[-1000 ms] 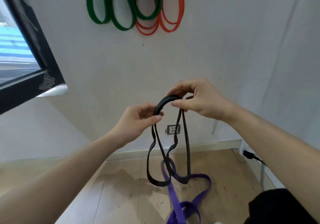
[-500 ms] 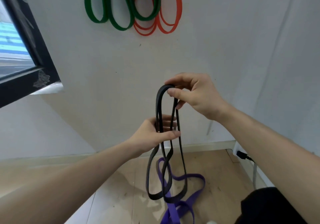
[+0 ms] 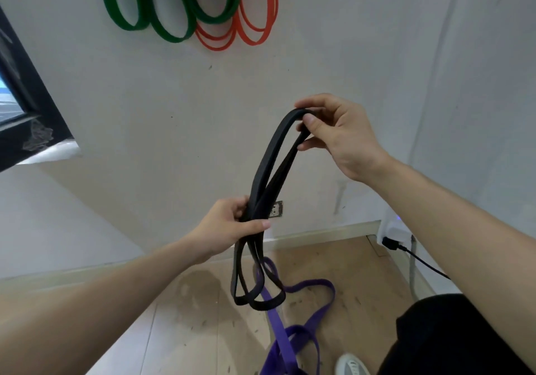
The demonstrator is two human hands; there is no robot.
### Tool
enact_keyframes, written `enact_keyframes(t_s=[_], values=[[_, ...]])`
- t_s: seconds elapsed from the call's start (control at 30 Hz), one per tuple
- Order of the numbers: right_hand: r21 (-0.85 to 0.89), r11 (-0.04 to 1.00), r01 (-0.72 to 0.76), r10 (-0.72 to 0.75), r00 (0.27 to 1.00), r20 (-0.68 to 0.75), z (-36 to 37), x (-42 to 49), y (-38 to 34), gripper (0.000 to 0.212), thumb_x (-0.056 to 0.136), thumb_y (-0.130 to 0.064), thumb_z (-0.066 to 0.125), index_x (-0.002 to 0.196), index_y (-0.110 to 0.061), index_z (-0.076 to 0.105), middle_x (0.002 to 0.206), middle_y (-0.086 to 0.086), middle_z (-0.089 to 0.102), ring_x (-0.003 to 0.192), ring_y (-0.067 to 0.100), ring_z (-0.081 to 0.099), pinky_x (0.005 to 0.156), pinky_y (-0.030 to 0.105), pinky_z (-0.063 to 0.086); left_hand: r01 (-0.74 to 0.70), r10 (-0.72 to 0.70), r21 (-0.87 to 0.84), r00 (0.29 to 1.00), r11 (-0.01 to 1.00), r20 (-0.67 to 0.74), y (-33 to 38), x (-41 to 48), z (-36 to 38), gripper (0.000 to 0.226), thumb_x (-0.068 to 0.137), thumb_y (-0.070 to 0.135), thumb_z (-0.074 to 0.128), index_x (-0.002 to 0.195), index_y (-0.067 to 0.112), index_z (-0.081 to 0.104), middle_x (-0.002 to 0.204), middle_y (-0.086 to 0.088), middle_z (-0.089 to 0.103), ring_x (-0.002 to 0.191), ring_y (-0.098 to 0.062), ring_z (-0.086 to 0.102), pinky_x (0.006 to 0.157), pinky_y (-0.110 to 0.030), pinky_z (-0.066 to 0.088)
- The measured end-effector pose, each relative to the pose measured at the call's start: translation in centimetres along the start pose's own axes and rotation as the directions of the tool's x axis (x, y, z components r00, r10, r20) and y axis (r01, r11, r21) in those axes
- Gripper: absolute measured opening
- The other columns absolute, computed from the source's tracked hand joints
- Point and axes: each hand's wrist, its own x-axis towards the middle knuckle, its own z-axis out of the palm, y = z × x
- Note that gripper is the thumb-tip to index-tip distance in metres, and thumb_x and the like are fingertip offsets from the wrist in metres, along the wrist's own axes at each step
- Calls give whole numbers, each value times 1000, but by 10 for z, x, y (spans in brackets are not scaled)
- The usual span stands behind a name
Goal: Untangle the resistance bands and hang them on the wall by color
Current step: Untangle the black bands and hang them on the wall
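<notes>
Since half a second ago the hands have pulled further apart, right hand lifted up and right, left hand staying low, so black bands stretch on a diagonal between them. White wall [image 3: 319, 64] fills most of view, wooden floor [image 3: 185, 322] below, dark window frame [image 3: 34, 119] at left edge. Green bands [image 3: 171, 31] hang high on wall, orange bands [image 3: 255, 37] hang just right of them, loops overlapping where they meet. Purple band [image 3: 293, 337] lies on floor in loose loops, its upper loop threaded through lower ends of black bands [image 3: 264, 171]. Right hand [image 3: 342, 137] pinches top bend of black bands between thumb and fingers. Left hand [image 3: 229, 229] is closed around the bunched black strands lower down, thumb across the front. Black loops dangle below left hand, off the floor as far as can be told. Wall socket [image 3: 275, 209] sits behind bands, black cable [image 3: 417, 258] plugged in at right, white shoe [image 3: 352, 366] at bottom edge.
</notes>
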Motion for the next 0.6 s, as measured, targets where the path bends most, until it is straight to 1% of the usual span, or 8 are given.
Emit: enact_keyframes(t_s=[0.07,0.13,0.2,0.27,0.37,0.43,0.5,0.6], values=[[-7,999,-32,32,999,-5,-8,1,7,25,98,8,50,109,-9,66,99,15,63,86,19,65,64,30,61,-1,1,37,1000,999,11,-1,1,-5,25,86,19,80,110,18,73,94,-3,79,92,-20,76,87,-34,61],[-21,996,-82,82,997,-3,-18,2,16,27,99,8,48,113,-7,64,102,16,61,87,19,65,66,30,61,-10,11,76,1000,997,-14,-1,2,-9,24,87,20,80,110,20,74,91,1,78,91,-17,75,90,-35,60],[-10,985,-172,172,985,13,-30,1,25,30,100,10,45,121,-6,61,104,14,60,90,21,64,69,33,62,-14,21,92,997,996,-68,1,3,-14,21,87,22,79,108,23,74,88,-4,77,89,-21,73,91,-39,59],[-1,960,-279,279,959,55,-42,-2,34,34,100,12,43,127,-3,56,103,15,59,93,24,63,73,38,63,-32,41,97,995,995,-94,4,4,-18,18,86,28,80,104,26,75,85,-9,72,86,-27,70,86,-41,55],[-32,916,-399,400,908,122,-53,-8,44,33,99,12,44,129,5,55,102,18,59,95,27,63,78,38,63,-34,40,60,995,998,-96,9,2,-21,25,79,36,83,98,23,76,75,3,66,74,-13,63,74,-28,50],[-17,911,-413,411,902,129,-57,-9,47,32,99,12,44,129,6,57,103,19,59,93,25,65,77,35,63,-23,28,56,996,998,-89,11,-1,-21,27,76,36,85,97,22,76,81,-2,72,75,-11,66,74,-26,53],[21,916,-400,394,910,126,-59,-8,46,32,100,10,45,128,4,59,101,17,60,91,23,66,76,32,61,-23,28,58,996,998,-88,12,-2,-21,24,77,27,87,97,22,76,88,-8,75,77,-13,67,77,-30,54],[50,928,-368,361,925,115,-58,-6,45,32,100,10,45,128,3,59,100,16,61,91,24,66,74,30,60,-17,21,44,997,999,-79,12,-2,-21,27,74,24,90,97,21,76,83,-3,74,77,-14,67,75,-29,54]])
